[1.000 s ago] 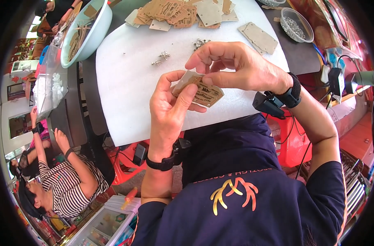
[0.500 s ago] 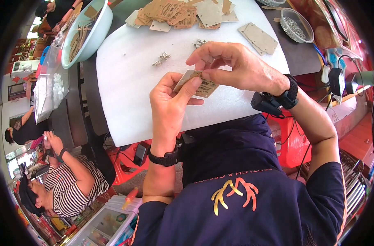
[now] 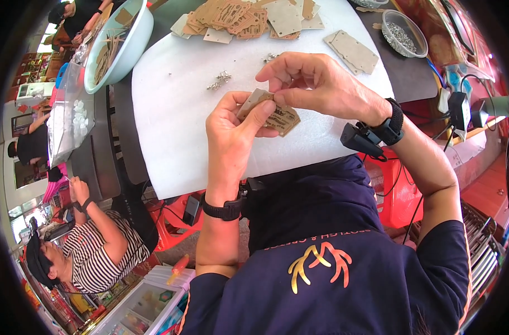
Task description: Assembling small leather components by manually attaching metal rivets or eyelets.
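Between the thumb and fingers of my left hand (image 3: 230, 128) is a small brown printed cardboard card (image 3: 283, 119), held tilted above the white sheet. A greyish card end (image 3: 258, 96) shows beside my left thumb. My right hand (image 3: 324, 86) comes in from the right, its thumb and fingertips pinched at the card's upper edge. Whatever those fingertips hold is too small and covered to make out. Beyond my hands, small silver metal fasteners lie in one loose pile (image 3: 219, 80) and another pile (image 3: 269, 57), partly behind my right hand.
Brown printed cards (image 3: 226, 19) are heaped at the sheet's far edge, with plain grey cards (image 3: 350, 51) to the right. A clear tub (image 3: 402, 36) holds metal bits. At the left stand a pale blue basin (image 3: 144, 33) and a clear plastic box (image 3: 70, 134). A person in stripes (image 3: 106, 245) sits nearby.
The cards in my left hand have turned and tilted slightly, showing more of their grey end. My right hand has shifted a little up and left, still pinching at the card's edge.
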Demonstrator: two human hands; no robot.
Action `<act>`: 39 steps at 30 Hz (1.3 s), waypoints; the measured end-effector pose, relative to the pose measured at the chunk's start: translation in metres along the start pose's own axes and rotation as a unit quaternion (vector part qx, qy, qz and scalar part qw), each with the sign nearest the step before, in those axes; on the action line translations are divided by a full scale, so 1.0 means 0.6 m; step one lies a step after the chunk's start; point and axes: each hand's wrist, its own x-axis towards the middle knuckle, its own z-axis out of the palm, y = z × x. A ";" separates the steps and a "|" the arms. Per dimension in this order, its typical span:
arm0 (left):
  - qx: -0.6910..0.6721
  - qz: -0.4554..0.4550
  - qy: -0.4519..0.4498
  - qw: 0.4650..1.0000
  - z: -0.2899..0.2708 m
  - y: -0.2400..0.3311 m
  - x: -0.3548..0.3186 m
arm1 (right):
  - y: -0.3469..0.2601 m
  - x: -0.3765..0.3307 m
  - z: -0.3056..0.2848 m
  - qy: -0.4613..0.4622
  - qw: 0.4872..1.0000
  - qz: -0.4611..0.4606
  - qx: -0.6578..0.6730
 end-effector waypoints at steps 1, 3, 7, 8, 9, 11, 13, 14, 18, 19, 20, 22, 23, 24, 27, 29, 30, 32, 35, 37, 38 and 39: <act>0.000 0.000 0.000 1.000 -0.002 0.001 0.001 | 0.001 0.000 0.000 0.000 1.000 0.000 0.000; 0.027 -0.014 -0.001 1.000 -0.005 0.003 0.001 | 0.004 0.000 0.002 -0.008 0.998 0.023 0.051; 0.004 -0.005 0.000 1.000 0.001 0.003 0.001 | 0.009 -0.001 0.000 -0.005 0.990 0.038 0.132; -0.006 0.001 -0.003 1.000 0.002 0.003 0.000 | 0.007 -0.001 -0.001 0.003 0.982 0.072 0.174; -0.016 0.007 -0.006 1.000 0.003 0.004 -0.001 | 0.006 -0.001 -0.001 0.010 0.971 0.106 0.215; -0.013 0.006 -0.005 1.000 0.002 0.001 -0.001 | 0.007 0.000 -0.003 0.004 0.973 0.098 0.209; -0.009 0.005 -0.004 1.000 -0.001 -0.005 0.000 | 0.010 0.001 -0.005 -0.001 0.975 0.091 0.203; -0.020 0.000 -0.004 1.000 -0.004 -0.007 0.001 | 0.011 0.001 -0.006 -0.011 0.978 0.084 0.193; -0.054 -0.011 -0.004 0.998 -0.006 -0.006 0.001 | 0.008 0.003 -0.005 -0.035 0.984 0.055 0.168; -0.054 -0.011 -0.004 0.998 -0.007 -0.005 0.000 | 0.007 0.003 -0.005 -0.035 0.984 0.055 0.169; -0.041 -0.011 -0.003 0.999 -0.007 -0.004 -0.001 | 0.006 0.002 -0.005 -0.042 0.984 0.049 0.167; -0.029 -0.010 -0.003 1.000 -0.008 -0.004 -0.001 | 0.006 0.003 -0.005 -0.050 0.984 0.043 0.165; -0.032 -0.015 -0.001 0.999 -0.008 -0.004 -0.001 | 0.008 0.004 -0.004 -0.044 0.984 0.047 0.163; -0.034 -0.020 0.002 0.999 -0.007 -0.004 -0.001 | 0.009 0.005 -0.004 -0.038 0.985 0.051 0.161; -0.015 -0.021 0.002 1.000 -0.008 -0.004 -0.002 | 0.011 0.006 -0.001 -0.024 0.985 0.053 0.160; -0.015 -0.020 0.006 1.000 -0.007 -0.001 -0.002 | 0.011 0.006 0.002 -0.013 0.988 0.053 0.147; -0.015 -0.019 0.010 1.000 -0.007 0.000 -0.002 | 0.011 0.006 0.004 -0.002 0.990 0.052 0.134; -0.008 -0.019 0.008 1.000 -0.011 -0.004 -0.002 | 0.009 0.006 0.005 0.003 0.992 0.048 0.115; -0.002 0.003 0.010 1.000 -0.018 -0.015 -0.001 | 0.007 0.006 0.010 0.016 0.996 0.037 0.083; -0.004 0.024 0.013 1.000 -0.017 -0.018 -0.002 | 0.005 0.005 0.013 0.023 0.997 0.032 0.070; -0.026 0.030 0.023 0.999 -0.012 -0.017 -0.004 | 0.002 0.004 0.014 0.031 0.996 0.031 0.074; -0.048 0.037 0.035 0.998 -0.008 -0.016 -0.005 | 0.000 0.004 0.015 0.038 0.996 0.030 0.079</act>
